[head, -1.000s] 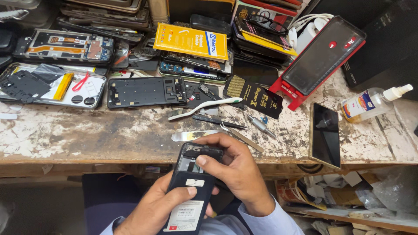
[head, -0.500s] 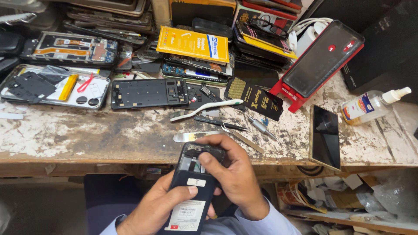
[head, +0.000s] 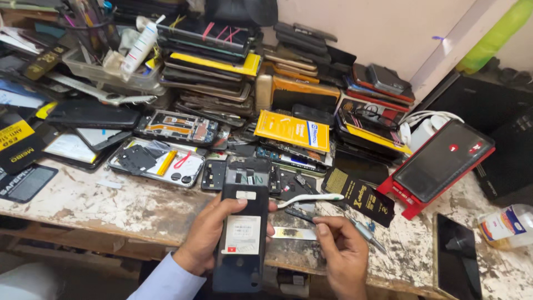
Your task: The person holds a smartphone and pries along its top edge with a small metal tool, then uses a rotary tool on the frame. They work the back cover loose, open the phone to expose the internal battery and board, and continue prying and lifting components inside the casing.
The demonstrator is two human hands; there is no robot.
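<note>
- A dark opened phone [head: 242, 222], back cover off, is held upright over the near edge of the desk [head: 111, 205] by the left hand [head: 208, 236].
- The left hand's fingers [head: 230, 204] are wrapped around the phone's left side, closed on it; a white label with a red mark is seen on the phone's inner face.
- The right hand [head: 341, 258] is laid low at the desk's near edge, just right of the phone, its fingers [head: 322, 228] curled loosely with the tips close to a thin metal strip [head: 293, 233]; whether the strip is touched cannot be told, and nothing is seen gripped.
- Just beyond the right hand, a white tweezer-like tool [head: 311, 199] and a screwdriver [head: 363, 233] are laid on the worn, paint-flecked desk.
- A black flat packet [head: 361, 197] with gold print is found right of the tool.
- A black glass panel [head: 456, 255] is laid flat at the near right, with a clear bottle [head: 508, 225] beside it.
- Behind the phone, a bare phone frame [head: 222, 173] is partly hidden.
- To the left, a tray [head: 158, 164] with phone parts is seen.
- Farther right, a red case [head: 441, 164] with a dark screen is propped aslant.
- A yellow packet [head: 291, 130] is rested on stacked phones in the middle.
- At the far wall, tall piles of phones [head: 208, 61] are stacked.
</note>
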